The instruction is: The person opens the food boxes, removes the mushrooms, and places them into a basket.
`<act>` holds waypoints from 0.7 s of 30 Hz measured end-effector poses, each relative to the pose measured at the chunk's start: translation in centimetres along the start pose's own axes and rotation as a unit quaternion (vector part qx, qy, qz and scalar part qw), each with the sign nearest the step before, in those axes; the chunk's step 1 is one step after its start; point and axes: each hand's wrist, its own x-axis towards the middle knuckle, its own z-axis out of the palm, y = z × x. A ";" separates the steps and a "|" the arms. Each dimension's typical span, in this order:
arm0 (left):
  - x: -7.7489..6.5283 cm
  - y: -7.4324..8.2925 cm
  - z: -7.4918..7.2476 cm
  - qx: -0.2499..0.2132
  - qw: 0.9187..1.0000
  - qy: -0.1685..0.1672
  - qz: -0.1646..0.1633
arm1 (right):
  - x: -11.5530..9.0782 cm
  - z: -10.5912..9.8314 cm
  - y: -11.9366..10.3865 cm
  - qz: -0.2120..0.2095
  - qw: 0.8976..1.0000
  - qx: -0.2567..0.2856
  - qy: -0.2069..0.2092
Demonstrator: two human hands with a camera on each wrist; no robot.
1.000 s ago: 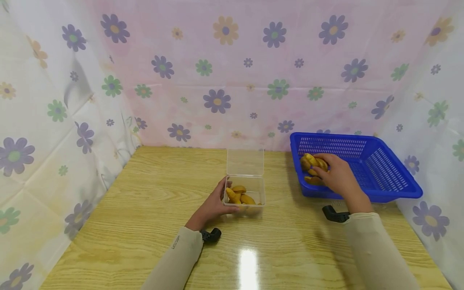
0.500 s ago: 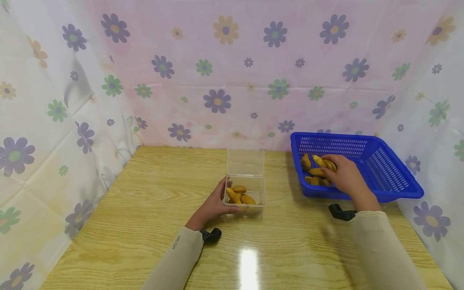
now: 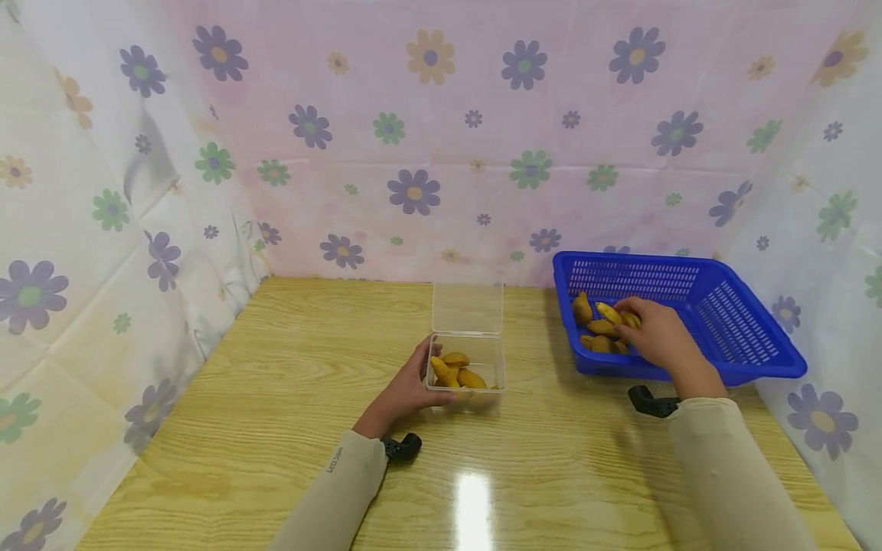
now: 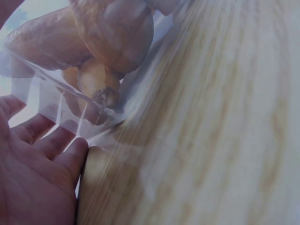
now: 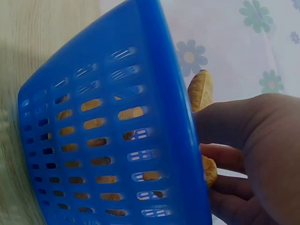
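Inside the blue basket [image 3: 654, 264], I have the right hand [image 3: 658, 329] pinching a small banana [image 3: 609, 312], a pick-up, I judge; the left hand [image 3: 406, 390] grips the clear box [image 3: 485, 352] on the bench [image 3: 310, 344]. Lifting next would call for clearing the basket's rim.

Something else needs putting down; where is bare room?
The wood-grain table is bare left of the left hand, to the floral cloth, and between the clear plastic box and blue basket. The basket's right part looks bare; its left is crowded: yellow-brown pieces and the right hand.

Yellow pieces [image 3: 472, 379] in clear box [image 3: 488, 353]
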 end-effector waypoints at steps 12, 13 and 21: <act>-0.1 0.3 0.0 -0.003 1.000 0.001 -0.009 | -0.1 -0.1 0.4 0.018 0.999 0.002 -0.039; -0.1 0.3 0.0 -0.003 1.000 0.001 -0.009 | -0.1 0.0 0.4 0.019 0.999 0.001 -0.042; -0.2 0.5 0.0 0.003 1.000 -0.001 0.000 | 0.5 0.5 1.2 0.028 0.998 -0.018 -0.058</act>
